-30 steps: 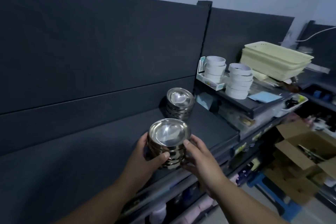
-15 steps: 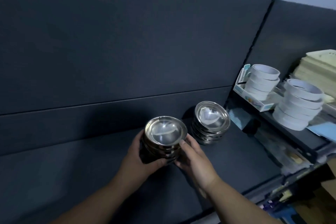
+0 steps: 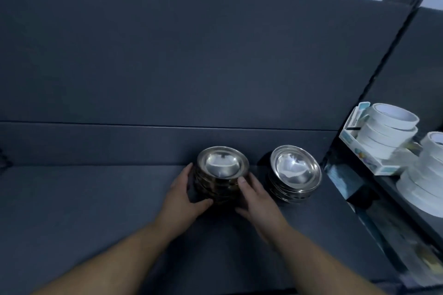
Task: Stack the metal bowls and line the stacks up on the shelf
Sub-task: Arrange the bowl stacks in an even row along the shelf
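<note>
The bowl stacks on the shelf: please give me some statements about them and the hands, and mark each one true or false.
1. Both hands hold the same stack of metal bowls. True: the left hand and the right hand cup the left stack from its two sides.
2. The right stack is touching the left stack. False: the right stack stands apart, with dark shelf showing between them.
3. The top bowls lie upside down. False: both face up, and their shiny insides show.
4. White tape rolls are piled to the right of the bowls. True.
5. A hand rests on the right stack. False: no hand touches it.
</note>
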The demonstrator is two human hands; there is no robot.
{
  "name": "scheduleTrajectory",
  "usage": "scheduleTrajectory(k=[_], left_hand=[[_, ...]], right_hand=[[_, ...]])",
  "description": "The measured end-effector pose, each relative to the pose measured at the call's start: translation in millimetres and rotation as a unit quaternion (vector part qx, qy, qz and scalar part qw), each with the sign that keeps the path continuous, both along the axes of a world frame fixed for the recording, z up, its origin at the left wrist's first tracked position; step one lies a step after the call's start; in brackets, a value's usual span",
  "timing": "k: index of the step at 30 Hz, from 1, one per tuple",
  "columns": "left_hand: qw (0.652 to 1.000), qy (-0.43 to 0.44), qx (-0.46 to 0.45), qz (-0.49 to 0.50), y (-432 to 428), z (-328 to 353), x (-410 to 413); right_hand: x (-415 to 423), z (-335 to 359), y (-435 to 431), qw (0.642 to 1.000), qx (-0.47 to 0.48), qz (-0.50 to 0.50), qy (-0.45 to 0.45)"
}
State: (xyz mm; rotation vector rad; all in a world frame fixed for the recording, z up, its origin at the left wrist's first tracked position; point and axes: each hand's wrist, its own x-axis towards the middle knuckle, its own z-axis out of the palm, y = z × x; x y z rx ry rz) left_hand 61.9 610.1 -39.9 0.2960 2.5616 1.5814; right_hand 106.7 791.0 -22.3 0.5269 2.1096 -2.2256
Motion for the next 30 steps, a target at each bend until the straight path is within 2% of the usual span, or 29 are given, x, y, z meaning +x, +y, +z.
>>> scheduleTrajectory(k=[4, 8, 15, 20, 26, 30], left_hand=[[0.994, -0.014, -0.087, 0.065, -6.2, 0.5, 36.8], [0.984, -0.017, -0.153, 0.092, -22.2, -4.4, 84.9], [0.940, 0.011, -0.290, 0.179, -103.6, 1.9, 161.0], [0.893, 0.005, -0.381, 0.238, -194.2, 1.7, 231.0], [0.859, -0.058, -0.406, 0.307, -330.3, 0.5, 324.3], [0.834, -0.078, -0.416, 0.354, -431.2, 3.7, 378.5]], right_hand=[[24.3, -9.4, 4.2, 0.986, 0.160, -0.006, -0.057], [50.4, -17.0, -0.7, 0.947, 0.301, 0.104, -0.044], [83.6, -8.2, -69.5, 0.872, 0.401, 0.273, 0.063], [111.4, -4.0, -159.7, 0.793, 0.458, 0.381, 0.129], [163.9, -7.3, -309.0, 0.702, 0.511, 0.473, 0.151], [196.0, -9.3, -418.9, 0.670, 0.521, 0.494, 0.187]])
